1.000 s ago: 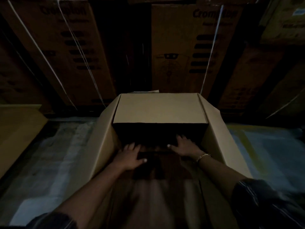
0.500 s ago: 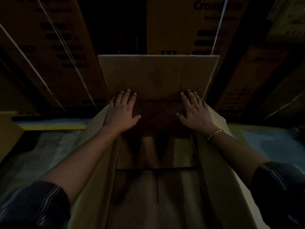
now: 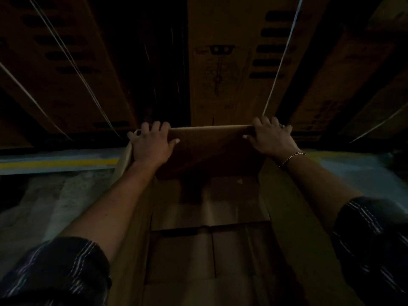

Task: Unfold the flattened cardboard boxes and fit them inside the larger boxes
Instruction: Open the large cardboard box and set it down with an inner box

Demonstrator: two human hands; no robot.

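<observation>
We see the large open brown cardboard box (image 3: 293,228) at lower centre of the frame, a folded cardboard panel (image 3: 209,151) standing at its far end, strapped cardboard cartons (image 3: 231,62) stacked behind across the top, concrete floor (image 3: 55,199) at left.

Both hands, left (image 3: 152,145) and right (image 3: 272,138), grip the far flap (image 3: 209,146) of the large box (image 3: 293,217).

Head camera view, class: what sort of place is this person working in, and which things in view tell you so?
Probably a warehouse or storeroom. Tall printed cartons bound with white straps stand stacked ahead, a yellow line is painted on the bare floor, and both hands, left hand and right hand, grip an open cardboard box.
</observation>
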